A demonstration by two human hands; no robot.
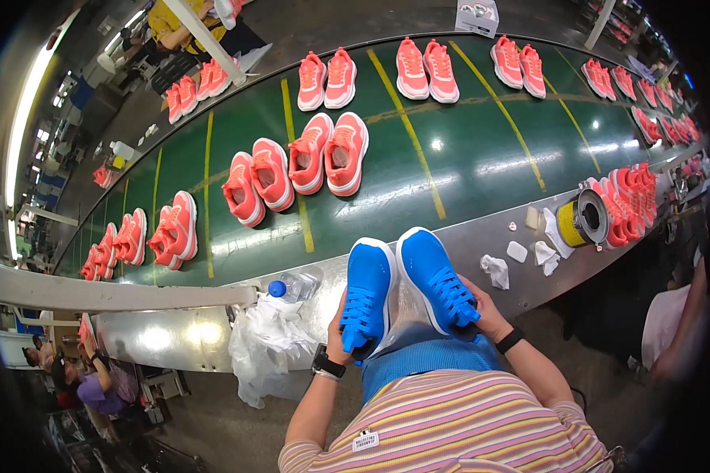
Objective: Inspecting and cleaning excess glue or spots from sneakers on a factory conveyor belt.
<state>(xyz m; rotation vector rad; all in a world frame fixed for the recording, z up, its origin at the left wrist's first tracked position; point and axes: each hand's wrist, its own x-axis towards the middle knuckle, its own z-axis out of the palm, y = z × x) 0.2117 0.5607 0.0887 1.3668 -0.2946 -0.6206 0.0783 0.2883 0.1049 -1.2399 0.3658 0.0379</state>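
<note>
Head view, left hand [338, 337], right hand [481, 314], two bright blue laced shoes [402, 280], white-edged soles

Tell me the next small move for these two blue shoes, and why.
Probably set the pair forward onto the green belt. Each hand holds one: left hand on the left blue shoe, right hand on the right blue shoe, toes already at the belt edge.

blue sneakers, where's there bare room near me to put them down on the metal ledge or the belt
The green belt is bare between the near coral pair and the stacked coral sneakers at right. The metal ledge is free just right of the blue sneakers, before the white rags. Left of them it is crowded: water bottle and crumpled plastic.
</note>
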